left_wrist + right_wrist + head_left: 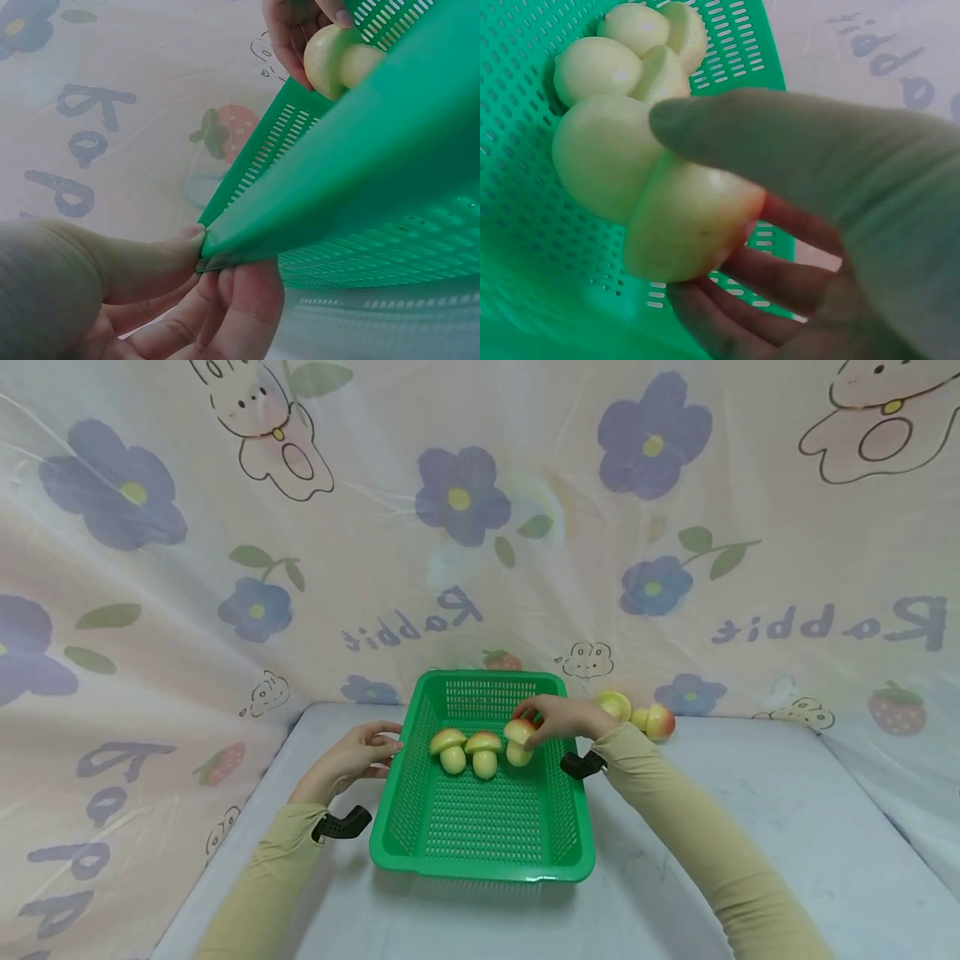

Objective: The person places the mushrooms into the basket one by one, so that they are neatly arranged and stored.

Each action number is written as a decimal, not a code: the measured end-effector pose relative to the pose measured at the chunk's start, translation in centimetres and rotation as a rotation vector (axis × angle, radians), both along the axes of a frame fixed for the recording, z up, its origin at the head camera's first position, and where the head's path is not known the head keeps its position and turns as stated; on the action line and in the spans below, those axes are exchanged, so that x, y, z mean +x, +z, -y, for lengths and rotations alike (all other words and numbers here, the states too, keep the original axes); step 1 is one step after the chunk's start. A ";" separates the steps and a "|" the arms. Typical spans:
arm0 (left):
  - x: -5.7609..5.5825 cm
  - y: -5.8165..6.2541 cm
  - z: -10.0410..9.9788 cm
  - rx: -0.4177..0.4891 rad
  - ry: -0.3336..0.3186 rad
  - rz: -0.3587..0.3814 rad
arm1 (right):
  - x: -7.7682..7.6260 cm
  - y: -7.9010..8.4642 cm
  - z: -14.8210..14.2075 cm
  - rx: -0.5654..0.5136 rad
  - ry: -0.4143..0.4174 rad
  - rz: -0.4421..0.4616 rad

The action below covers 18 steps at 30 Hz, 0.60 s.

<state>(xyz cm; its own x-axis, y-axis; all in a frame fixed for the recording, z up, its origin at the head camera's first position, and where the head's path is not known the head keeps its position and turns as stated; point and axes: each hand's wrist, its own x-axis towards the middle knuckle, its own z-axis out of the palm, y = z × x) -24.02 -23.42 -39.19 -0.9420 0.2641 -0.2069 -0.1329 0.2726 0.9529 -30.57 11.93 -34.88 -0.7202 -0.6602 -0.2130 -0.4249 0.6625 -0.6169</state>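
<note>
A green plastic basket [483,831] with slotted walls stands in front of me. My left hand [356,756] pinches its left rim between thumb and fingers, as the left wrist view shows close up. Inside the basket, my right hand [564,718] holds a toy mushroom [517,745] by its cap, which is yellow with a reddish top. The thumb [705,124] lies on the near side of the cap and the other fingers curl beneath it. Left of it, two similar mushrooms, one at the left [450,750] and one in the middle [484,755], lie side by side in the basket.
Beyond my right forearm, more yellow mushrooms lie on the white table [787,827], one with a reddish cap [660,722] and another partly hidden by the arm [615,704]. A printed cloth [525,568] with flowers and rabbits hangs behind the table and on the left.
</note>
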 end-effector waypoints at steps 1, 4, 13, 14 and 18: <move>0.0 0.0 0.0 0.001 0.002 0.002 | 0.0 0.0 0.1 0.006 0.009 -0.008; -0.1 -0.1 0.0 -0.001 -0.003 0.000 | 0.0 0.0 0.3 0.028 0.023 -0.018; -0.1 -0.1 0.0 -0.004 -0.003 0.003 | -0.5 -0.2 0.6 0.087 0.034 -0.010; -0.1 0.0 0.0 -0.005 -0.001 0.003 | -0.5 -0.1 0.7 0.094 0.032 -0.009; 0.0 0.0 -0.1 -0.006 0.006 0.003 | -0.5 -0.1 1.0 0.121 0.040 -0.006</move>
